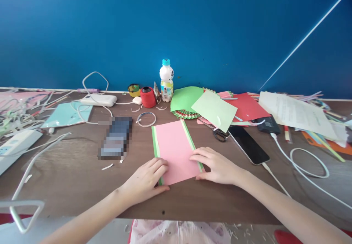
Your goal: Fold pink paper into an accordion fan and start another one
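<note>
One pink sheet [176, 148], flat, green and cream bands [154, 141] along two sides

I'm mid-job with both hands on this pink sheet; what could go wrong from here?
The pink sheet might skew against its green edging if the left hand and right hand press unevenly.

The white cable runs from the dark-screened phone to the right forearm, so moving that arm could snag it and tug the phone.
</note>
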### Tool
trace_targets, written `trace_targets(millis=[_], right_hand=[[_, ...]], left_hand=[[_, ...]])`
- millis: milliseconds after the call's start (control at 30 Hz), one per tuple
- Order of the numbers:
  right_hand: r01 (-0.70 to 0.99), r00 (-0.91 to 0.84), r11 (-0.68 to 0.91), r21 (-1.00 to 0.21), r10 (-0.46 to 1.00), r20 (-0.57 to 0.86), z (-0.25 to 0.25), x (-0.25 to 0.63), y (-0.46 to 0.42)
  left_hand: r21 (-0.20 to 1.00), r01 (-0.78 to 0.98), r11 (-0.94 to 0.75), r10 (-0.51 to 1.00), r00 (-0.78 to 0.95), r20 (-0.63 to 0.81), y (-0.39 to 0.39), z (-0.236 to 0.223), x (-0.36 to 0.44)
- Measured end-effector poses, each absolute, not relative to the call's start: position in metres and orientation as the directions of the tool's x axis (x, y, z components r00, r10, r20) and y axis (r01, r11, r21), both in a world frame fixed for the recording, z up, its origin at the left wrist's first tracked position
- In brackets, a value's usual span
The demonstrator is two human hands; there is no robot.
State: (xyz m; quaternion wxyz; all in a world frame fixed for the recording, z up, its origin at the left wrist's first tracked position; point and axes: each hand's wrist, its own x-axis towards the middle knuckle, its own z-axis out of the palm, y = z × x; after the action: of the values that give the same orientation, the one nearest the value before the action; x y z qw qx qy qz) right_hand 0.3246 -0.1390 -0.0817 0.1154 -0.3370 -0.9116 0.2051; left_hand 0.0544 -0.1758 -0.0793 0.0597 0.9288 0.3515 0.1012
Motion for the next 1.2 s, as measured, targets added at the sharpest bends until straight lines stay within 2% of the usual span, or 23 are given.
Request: trace_targets(millis=[233,333,400,467,533,633,767,900,1067,1200], right_hand=[[0.519,-0.792,0.77,-0.371,0.596,0.128,-0.082,0.324,-0.142],[0.489,-0.805,0.787,-0.377,0.574,0.153,-0.08,0.324,-0.144],[0.487,-0.774,0.743,-0.46,0.611,0.167,-0.077,0.323,-0.138],[0.5,-0.692,0.653,-0.569,0.696,0.19,-0.074,0.32,-0.123],[0.529,-0.571,0.566,-0.633,0.789,0.228,-0.073,0.315,-0.098],[0.616,-0.405,0.479,-0.625,0.873,0.27,-0.079,0.302,-0.055],[0.674,-0.423,0.479,-0.562,0.874,0.237,-0.092,0.288,-0.021],[0.701,-0.472,0.528,-0.479,0.847,0.242,-0.101,0.29,-0.017],[0.666,-0.468,0.495,-0.559,0.86,0.204,-0.105,0.302,-0.014],[0.622,-0.437,0.452,-0.64,0.878,0.196,-0.106,0.306,-0.013]], left_hand=[[0.016,0.547,-0.837,0.535,0.813,0.23,-0.173,-0.083,0.046],[0.103,0.557,-0.824,0.565,0.795,0.223,-0.174,-0.081,0.044],[0.224,0.612,-0.759,0.65,0.735,0.193,-0.164,-0.078,0.042],[0.31,0.72,-0.621,0.783,0.59,0.196,-0.143,-0.076,0.04],[0.34,0.802,-0.492,0.871,0.447,0.205,-0.112,-0.076,0.038],[0.34,0.853,-0.397,0.916,0.344,0.205,-0.066,-0.079,0.038],[0.297,0.871,-0.391,0.92,0.359,0.158,-0.032,-0.083,0.041],[0.324,0.85,-0.416,0.908,0.408,0.096,-0.026,-0.084,0.042],[0.381,0.821,-0.426,0.893,0.449,0.03,-0.025,-0.08,0.042],[0.401,0.809,-0.43,0.89,0.455,0.035,-0.025,-0.079,0.044]])
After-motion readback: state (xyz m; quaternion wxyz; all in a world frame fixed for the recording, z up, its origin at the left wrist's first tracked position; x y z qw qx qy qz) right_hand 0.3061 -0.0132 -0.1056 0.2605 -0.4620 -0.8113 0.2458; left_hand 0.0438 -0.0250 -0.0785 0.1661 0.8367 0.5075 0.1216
